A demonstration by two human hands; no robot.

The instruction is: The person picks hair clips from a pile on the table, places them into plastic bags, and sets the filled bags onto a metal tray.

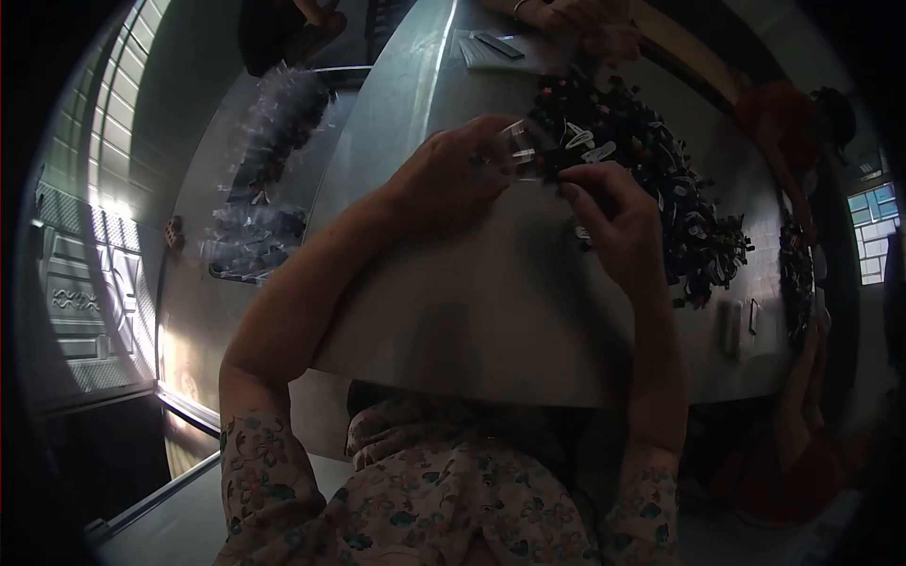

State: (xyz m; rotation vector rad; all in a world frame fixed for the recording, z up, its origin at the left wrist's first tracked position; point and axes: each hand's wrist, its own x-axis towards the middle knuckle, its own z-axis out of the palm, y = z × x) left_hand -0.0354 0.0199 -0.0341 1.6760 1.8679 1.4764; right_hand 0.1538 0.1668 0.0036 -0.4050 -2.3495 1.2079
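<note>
My left hand (458, 168) is closed, its fingers pinching a small clear plastic bag (521, 140) above the metal table. My right hand (618, 215) faces it, thumb and forefinger pressed together at a small dark piece (549, 164) by the bag's edge. What exactly this piece is cannot be made out in the dim light. Just beyond my fingers spreads a heap of small dark pieces (694, 203) with coloured bits. Pale hair clips (579, 138) lie on the heap's near side.
A tray (219, 274) on the left holds many clear packets (250, 236). Across the table, another person's hands (576, 21) work beside clear bags (479, 55). More people sit along the right side, near a second dark heap (796, 274) and a flat packet (744, 325).
</note>
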